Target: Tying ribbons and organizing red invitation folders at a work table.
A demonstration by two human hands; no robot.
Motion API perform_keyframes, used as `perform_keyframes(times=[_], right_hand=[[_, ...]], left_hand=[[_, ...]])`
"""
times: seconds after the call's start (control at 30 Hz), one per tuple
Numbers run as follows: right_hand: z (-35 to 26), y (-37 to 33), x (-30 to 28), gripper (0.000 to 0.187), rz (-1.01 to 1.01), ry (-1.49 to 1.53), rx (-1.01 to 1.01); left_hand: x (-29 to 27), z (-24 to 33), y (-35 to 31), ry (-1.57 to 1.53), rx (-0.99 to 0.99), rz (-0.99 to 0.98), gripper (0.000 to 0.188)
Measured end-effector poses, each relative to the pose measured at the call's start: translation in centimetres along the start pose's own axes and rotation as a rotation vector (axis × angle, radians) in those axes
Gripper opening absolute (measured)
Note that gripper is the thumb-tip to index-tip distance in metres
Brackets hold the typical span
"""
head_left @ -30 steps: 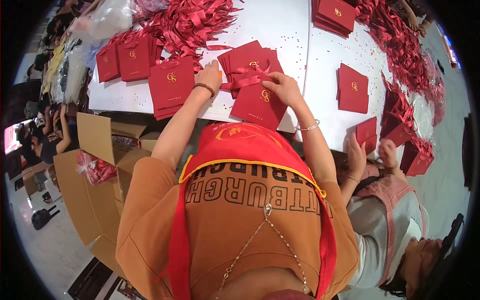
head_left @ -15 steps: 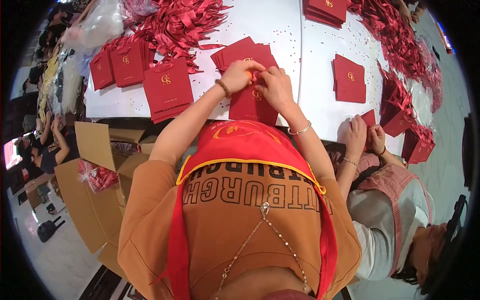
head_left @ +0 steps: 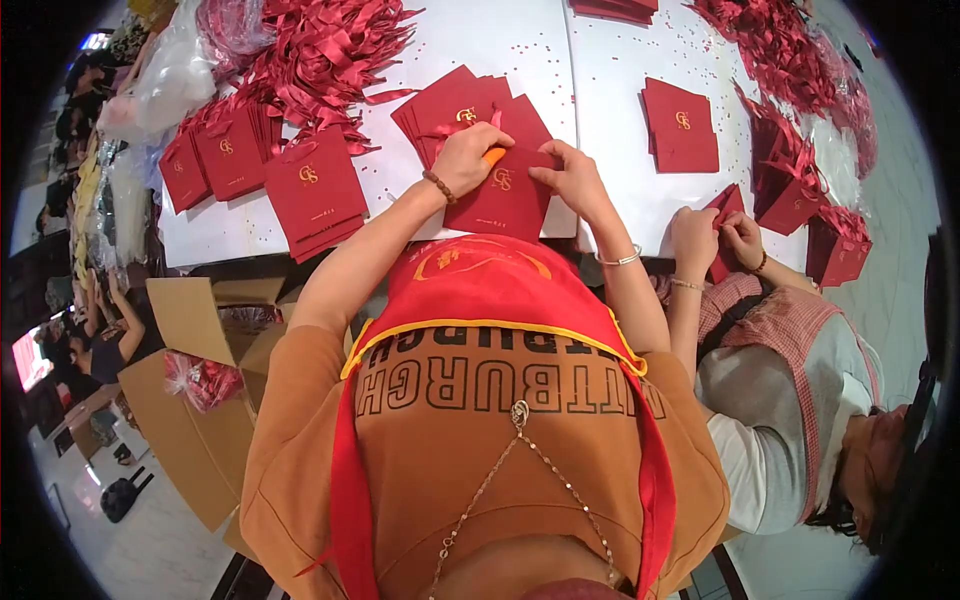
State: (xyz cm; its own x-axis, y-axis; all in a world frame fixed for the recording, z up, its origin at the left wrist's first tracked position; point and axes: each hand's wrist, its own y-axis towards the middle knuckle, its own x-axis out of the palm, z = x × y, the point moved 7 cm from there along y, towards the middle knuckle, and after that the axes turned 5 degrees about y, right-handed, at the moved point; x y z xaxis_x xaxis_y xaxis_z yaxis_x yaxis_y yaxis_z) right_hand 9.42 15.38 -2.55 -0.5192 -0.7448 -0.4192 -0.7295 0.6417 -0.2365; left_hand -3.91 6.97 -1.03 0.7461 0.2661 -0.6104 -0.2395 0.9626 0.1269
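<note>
A flat dark-red paper gift bag (head_left: pixel 500 205) with gold lettering lies in front of me at the table edge. My left hand (head_left: pixel 468 162) is closed at its upper left edge, with a small orange piece (head_left: pixel 494 156) showing at the fingers; I cannot make out what it is. My right hand (head_left: pixel 572 180) pinches the bag's upper right edge between thumb and fingers. Behind my hands, more red bags (head_left: pixel 460 95) lie fanned out, with a strip of red ribbon (head_left: pixel 450 131) across them.
To the left are a stack of red bags (head_left: pixel 318 190), upright bags (head_left: pixel 228 150) and a heap of red ribbons (head_left: pixel 335 60). Another stack (head_left: pixel 682 130) lies to the right. A co-worker's hands (head_left: pixel 700 245) handle a red bag there. An open cardboard box (head_left: pixel 185 420) stands lower left.
My hands have moved apart; before, they met over a ribbon at the bag's top. My right hand is now at the bag's right edge. The whole view has shifted slightly.
</note>
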Motion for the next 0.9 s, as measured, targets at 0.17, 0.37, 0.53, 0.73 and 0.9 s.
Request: perform_keyframes(times=[0.17,0.37,0.53,0.73,0.9], right_hand=[[0.5,0.6,0.8,0.019,-0.159,0.373,0.22],[0.4,1.4,1.6,0.022,-0.165,0.39,0.184],[0.5,1.6,2.1,0.024,-0.2,0.374,0.174],[0.7,1.5,2.1,0.026,-0.19,0.367,0.178],[-0.1,1.2,2.4,0.028,-0.185,0.353,0.157]], left_hand=[[-1.4,1.9,0.5,0.199,0.073,0.129,0.014],[0.0,1.8,-1.0,-0.051,-0.147,0.093,0.014],[0.1,1.4,-1.4,0.232,-0.145,0.079,0.009],[1.0,2.1,-2.8,0.249,0.019,0.096,0.013],[0.9,1.5,-1.5,0.191,-0.125,0.089,0.01]])
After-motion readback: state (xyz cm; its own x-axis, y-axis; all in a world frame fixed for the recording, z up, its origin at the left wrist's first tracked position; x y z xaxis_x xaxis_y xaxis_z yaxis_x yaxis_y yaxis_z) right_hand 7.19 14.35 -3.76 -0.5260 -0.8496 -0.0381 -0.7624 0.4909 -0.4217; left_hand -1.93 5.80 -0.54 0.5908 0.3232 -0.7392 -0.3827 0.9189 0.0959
